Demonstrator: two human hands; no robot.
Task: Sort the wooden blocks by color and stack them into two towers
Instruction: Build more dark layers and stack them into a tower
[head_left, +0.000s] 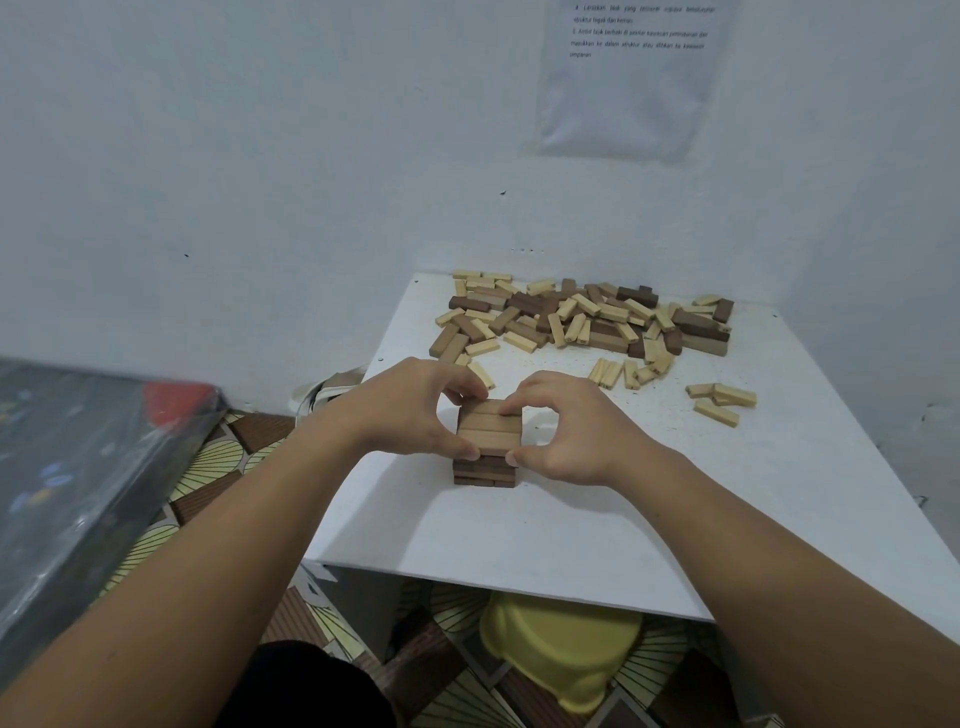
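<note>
1. The brown tower (483, 474) stands on the tabletop (519, 540), a few layers high. Its top layer (488, 432) shows three blocks lying side by side.
2. The left hand (410, 410) grips that layer from the tower's left, with fingers curled over the far edge and the thumb pressed at the near left corner.
3. The right hand (571, 431) mirrors it from the tower's right, with fingertips on the far block and the thumb at the near right corner. Neither hand carries a loose block.
4. The step in hand looks like squaring up the top layer. Squeeze inward evenly from both sides so the three blocks close up without gaps. Press lightly, since a hard push from one side could slide the layers beneath.
5. Check that the layer's edges sit flush with the layers below. The thumbs partly hide these, and the tower's near face looks a little uneven.
6. To let go, open both hands outward together, away from the tower, rather than dragging upward.
7. The mixed pile (582, 317) lies behind the tower, well apart from it. A few light blocks (719, 402) lie to the tower's right and behind it. Take only brown ones for this tower.
8. No light tower is visible, so the task seems to be at an early stage. Leave bare tabletop beside the tower for the second one.
</note>
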